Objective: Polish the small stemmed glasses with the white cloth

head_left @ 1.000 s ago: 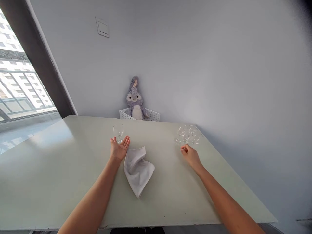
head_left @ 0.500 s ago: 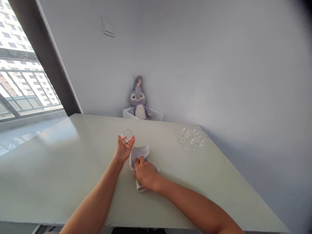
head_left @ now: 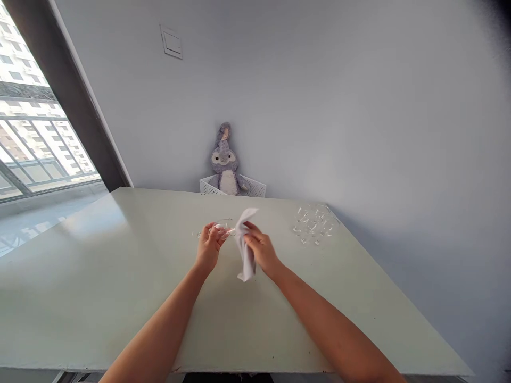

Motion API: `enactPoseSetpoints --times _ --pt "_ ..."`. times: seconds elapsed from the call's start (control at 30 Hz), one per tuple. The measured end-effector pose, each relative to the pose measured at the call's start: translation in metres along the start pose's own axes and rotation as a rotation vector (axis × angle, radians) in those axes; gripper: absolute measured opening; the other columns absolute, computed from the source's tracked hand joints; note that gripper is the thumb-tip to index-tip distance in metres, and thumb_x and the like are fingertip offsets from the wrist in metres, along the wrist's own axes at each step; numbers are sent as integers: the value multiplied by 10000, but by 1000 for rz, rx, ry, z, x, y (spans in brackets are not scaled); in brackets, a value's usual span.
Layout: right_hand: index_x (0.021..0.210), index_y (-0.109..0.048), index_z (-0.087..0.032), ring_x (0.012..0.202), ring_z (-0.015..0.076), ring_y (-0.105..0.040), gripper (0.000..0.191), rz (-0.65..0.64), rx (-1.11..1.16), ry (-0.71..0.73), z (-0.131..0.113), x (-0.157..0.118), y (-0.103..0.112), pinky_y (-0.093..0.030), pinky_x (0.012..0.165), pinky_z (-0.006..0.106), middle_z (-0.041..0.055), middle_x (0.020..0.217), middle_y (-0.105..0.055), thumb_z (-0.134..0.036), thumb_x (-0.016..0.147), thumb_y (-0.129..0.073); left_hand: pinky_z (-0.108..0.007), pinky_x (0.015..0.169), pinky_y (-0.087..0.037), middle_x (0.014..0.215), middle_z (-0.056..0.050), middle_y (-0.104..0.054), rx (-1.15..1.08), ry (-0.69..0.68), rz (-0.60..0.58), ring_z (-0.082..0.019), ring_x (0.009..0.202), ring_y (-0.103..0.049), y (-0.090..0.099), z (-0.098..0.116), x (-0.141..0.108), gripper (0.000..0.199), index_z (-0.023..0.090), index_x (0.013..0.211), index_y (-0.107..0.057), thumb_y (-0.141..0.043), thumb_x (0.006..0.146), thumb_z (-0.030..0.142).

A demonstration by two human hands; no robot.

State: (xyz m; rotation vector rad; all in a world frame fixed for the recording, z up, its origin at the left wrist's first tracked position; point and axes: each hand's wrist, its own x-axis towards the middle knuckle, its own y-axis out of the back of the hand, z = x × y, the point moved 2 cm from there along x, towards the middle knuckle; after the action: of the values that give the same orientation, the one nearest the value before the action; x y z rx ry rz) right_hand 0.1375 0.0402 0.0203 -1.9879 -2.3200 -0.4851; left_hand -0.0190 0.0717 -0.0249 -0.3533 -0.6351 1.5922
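My left hand (head_left: 208, 250) is closed around a clear glass cup (head_left: 225, 224), held tilted above the table with its side toward the cloth. Some of the cup is hidden by my fingers. Pinched in my right hand (head_left: 262, 249) is a pale grey-white cloth (head_left: 246, 254), which hangs down in folds just to the right of the cup. Motion blurs the cloth a little, and I cannot tell whether it touches the glass. A small transparent shape shows just left of my left hand, too faint to name.
Several clear glasses (head_left: 313, 223) stand close together at the table's right rear edge. Behind the pale table (head_left: 151, 276) sits a purple plush toy (head_left: 227, 165) in a white perforated basket (head_left: 255, 188). Walls close off the back and right; a window (head_left: 35, 122) is at left.
My right hand has lifted the cloth off the table and brought it beside the cup. My left hand has turned and tilted the cup rightward, its fingers now closed around it.
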Motion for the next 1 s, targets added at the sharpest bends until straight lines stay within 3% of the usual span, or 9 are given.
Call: enactPoseSetpoints --times 0.07,0.17,0.3,0.47,0.57,0.67,0.77,0.93,1.0 --pt "1124 -540 -255 965 175 -522 357 -149 16 65 -10 -7 -8 -447 756 273 43 1268 -434 -387 798 -475 -303 784 -460 893 -18 -608 56 28 -37 -127 804 -608 -6 0 -8 310 207 936 -502 -584 738 431" --pt "1246 -414 -268 739 117 -558 432 -209 109 5 -9 -15 -12 -473 654 262 54 1160 -512 -381 829 -439 -303 758 -464 927 -38 -602 161 42 -59 -152 833 -601 -15 1 -18 365 207 1032 -495 -565 748 425" --pt "1163 -451 -243 600 104 -563 366 -155 156 -64 6 -22 -6 -482 589 248 11 865 -595 -399 831 -444 -290 691 -463 857 -26 -602 349 20 -68 -153 753 -591 -22 -3 -28 413 211 1093 -485 -553 750 430" --pt "1050 -490 -202 534 140 -609 364 -282 320 -242 29 -33 -5 -499 551 278 -19 666 -593 -465 799 -494 -244 598 -428 773 2 -578 610 2 -140 -117 620 -527 -28 -15 -39 420 204 1080 -507 -575 733 431" --pt "1019 -505 -180 524 158 -626 363 -290 540 -275 43 -36 1 -494 490 262 -4 650 -623 -453 782 -538 -249 637 -430 812 -8 -594 651 68 -280 -123 672 -535 -31 -16 -42 469 206 1159 -487 -561 751 425" --pt "878 -549 -142 410 144 -582 329 -242 762 -333 55 -35 13 -448 391 222 3 523 -614 -457 782 -535 -297 793 -429 1065 -65 -584 502 126 -517 -174 921 -541 -34 -10 -41 523 228 1249 -437 -568 765 376" --pt "741 -557 -136 331 107 -516 342 -193 871 -392 59 -35 19 -408 364 190 0 422 -576 -466 803 -492 -329 859 -413 1217 -95 -518 406 90 -591 -211 1025 -510 -35 -1 -38 489 224 1215 -495 -600 750 337" --pt "1010 -555 -173 552 160 -623 334 -193 454 -193 48 -49 7 -489 538 271 14 630 -658 -407 772 -564 -350 783 -473 909 -61 -647 512 182 -424 -184 825 -589 -33 -3 -37 519 167 1194 -517 -564 750 431" --pt "946 -606 -198 633 165 -623 280 -163 185 -59 43 -53 4 -491 625 289 11 677 -655 -382 735 -611 -347 683 -497 736 -22 -632 639 233 -335 -163 667 -599 -33 -5 -38 539 153 1186 -522 -495 771 496"
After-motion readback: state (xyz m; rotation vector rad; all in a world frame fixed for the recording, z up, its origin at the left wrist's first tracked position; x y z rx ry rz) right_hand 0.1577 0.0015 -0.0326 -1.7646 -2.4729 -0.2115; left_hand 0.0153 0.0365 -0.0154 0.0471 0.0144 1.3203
